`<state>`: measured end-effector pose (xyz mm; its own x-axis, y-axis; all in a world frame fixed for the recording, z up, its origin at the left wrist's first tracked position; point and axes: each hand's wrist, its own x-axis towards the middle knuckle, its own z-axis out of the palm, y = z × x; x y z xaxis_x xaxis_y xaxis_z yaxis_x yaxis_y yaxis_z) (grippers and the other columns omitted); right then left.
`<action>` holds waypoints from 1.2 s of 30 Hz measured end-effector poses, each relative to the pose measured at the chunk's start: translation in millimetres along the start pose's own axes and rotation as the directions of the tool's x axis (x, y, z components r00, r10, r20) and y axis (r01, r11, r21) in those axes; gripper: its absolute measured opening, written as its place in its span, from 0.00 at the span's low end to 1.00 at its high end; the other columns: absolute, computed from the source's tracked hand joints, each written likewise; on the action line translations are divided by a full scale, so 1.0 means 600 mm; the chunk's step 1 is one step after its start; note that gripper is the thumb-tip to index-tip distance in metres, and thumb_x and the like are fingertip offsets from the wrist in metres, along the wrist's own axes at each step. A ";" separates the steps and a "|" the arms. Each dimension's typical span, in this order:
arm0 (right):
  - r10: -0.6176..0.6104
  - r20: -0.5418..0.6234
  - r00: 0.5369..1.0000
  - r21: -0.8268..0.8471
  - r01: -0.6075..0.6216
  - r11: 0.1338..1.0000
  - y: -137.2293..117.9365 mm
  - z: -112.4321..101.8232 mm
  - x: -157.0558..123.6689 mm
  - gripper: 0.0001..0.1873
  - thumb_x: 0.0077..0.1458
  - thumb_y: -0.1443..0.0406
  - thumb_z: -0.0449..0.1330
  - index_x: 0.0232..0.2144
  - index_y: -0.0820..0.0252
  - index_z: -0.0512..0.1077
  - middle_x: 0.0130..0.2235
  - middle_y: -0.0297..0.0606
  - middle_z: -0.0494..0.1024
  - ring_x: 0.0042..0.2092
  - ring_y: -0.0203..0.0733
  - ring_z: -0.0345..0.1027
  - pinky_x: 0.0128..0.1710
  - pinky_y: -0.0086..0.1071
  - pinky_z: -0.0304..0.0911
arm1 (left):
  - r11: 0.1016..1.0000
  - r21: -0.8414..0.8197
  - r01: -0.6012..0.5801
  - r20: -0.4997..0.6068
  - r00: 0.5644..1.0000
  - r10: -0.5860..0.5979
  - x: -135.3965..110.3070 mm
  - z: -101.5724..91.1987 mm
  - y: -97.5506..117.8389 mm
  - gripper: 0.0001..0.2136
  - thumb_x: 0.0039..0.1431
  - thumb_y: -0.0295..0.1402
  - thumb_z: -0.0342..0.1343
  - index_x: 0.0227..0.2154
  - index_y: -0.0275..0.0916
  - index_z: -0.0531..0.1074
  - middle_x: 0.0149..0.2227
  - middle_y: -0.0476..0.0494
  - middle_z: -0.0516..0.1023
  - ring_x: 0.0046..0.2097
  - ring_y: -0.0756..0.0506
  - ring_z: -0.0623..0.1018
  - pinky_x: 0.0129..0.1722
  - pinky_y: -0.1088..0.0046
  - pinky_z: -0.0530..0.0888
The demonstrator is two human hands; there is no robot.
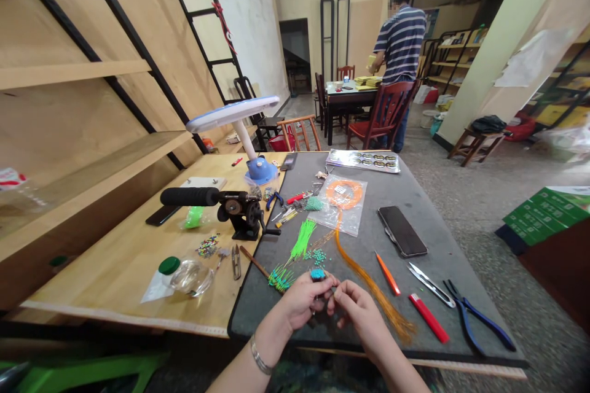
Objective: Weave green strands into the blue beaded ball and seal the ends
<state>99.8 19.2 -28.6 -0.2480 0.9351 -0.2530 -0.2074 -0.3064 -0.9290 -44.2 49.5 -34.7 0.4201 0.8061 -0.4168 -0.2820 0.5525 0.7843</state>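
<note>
Bottle: far over to the left of my grip, it's a clear bottle (192, 279) with a green cap, lying on the wooden counter (110, 282).
Winder: black hand-cranked winder (239, 221), beyond my grip and to its left!
Green strands: bright bunch (304, 239), just past my left grip, loose turquoise beads (317, 256) nearer in.
Left grip: here's my left grip (300, 302), thumb and fingers closed on the turquoise piece (318, 274), which pokes up at the fingertips.
Right grip: my right grip (357, 306) comes alongside, thumb and forefinger bent close together; whether they've caught anything, I can't tell.
Orange strands: a long tail (372, 284) running just beside my right grip.
Pliers: blue-handled pliers (488, 323), well off to the right.
</note>
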 end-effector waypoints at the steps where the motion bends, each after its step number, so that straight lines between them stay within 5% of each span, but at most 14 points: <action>1: 0.001 -0.001 1.000 -0.001 -0.001 1.000 0.000 0.000 0.000 0.23 0.43 0.47 0.63 0.22 0.60 0.65 0.23 0.34 0.73 0.27 0.36 0.67 0.20 0.23 0.57 | 1.000 -0.001 0.000 0.000 1.000 0.000 0.000 0.001 0.000 0.16 0.42 0.40 0.66 0.27 0.33 0.70 0.19 0.55 0.63 0.18 0.57 0.64 0.16 0.80 0.44; 18: -0.005 -0.011 1.000 0.023 0.006 1.000 0.008 -0.003 0.005 0.22 0.44 0.47 0.63 0.22 0.60 0.66 0.22 0.33 0.73 0.26 0.36 0.66 0.19 0.23 0.57 | 0.997 0.065 -0.049 -0.016 0.999 0.050 -0.007 0.009 0.005 0.16 0.43 0.41 0.66 0.26 0.33 0.70 0.19 0.55 0.63 0.18 0.57 0.62 0.17 0.79 0.45; 24: 0.011 -0.034 0.999 0.041 -0.010 0.999 0.008 -0.003 0.008 0.23 0.42 0.47 0.65 0.23 0.61 0.67 0.23 0.33 0.73 0.26 0.35 0.67 0.18 0.22 0.58 | 0.977 0.171 -0.124 -0.026 0.991 0.131 -0.009 0.016 0.002 0.16 0.48 0.43 0.62 0.29 0.34 0.70 0.20 0.52 0.66 0.21 0.54 0.66 0.19 0.80 0.53; 29: 0.037 -0.048 0.998 0.051 -0.035 0.998 0.007 -0.006 0.011 0.25 0.42 0.45 0.63 0.27 0.62 0.70 0.26 0.35 0.75 0.27 0.36 0.69 0.19 0.22 0.59 | 0.909 0.277 -0.312 -0.083 0.934 0.346 -0.004 0.018 0.001 0.15 0.50 0.44 0.61 0.27 0.35 0.70 0.26 0.48 0.70 0.28 0.51 0.68 0.30 0.75 0.65; 36: -0.075 -0.013 0.997 -0.174 0.071 0.982 0.015 -0.021 0.021 0.24 0.46 0.47 0.61 0.37 0.60 0.70 0.29 0.37 0.76 0.32 0.42 0.70 0.20 0.25 0.61 | 0.777 0.470 -0.420 -0.086 0.854 0.513 0.008 0.009 0.002 0.13 0.54 0.41 0.57 0.26 0.35 0.70 0.27 0.48 0.70 0.30 0.49 0.68 0.33 0.74 0.66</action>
<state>107.1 30.6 -43.3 -0.2192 0.9577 -0.1867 -0.0570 -0.2036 -0.9774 -38.0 52.6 -33.5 0.1403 0.9901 0.0071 0.0098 -0.0085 0.9999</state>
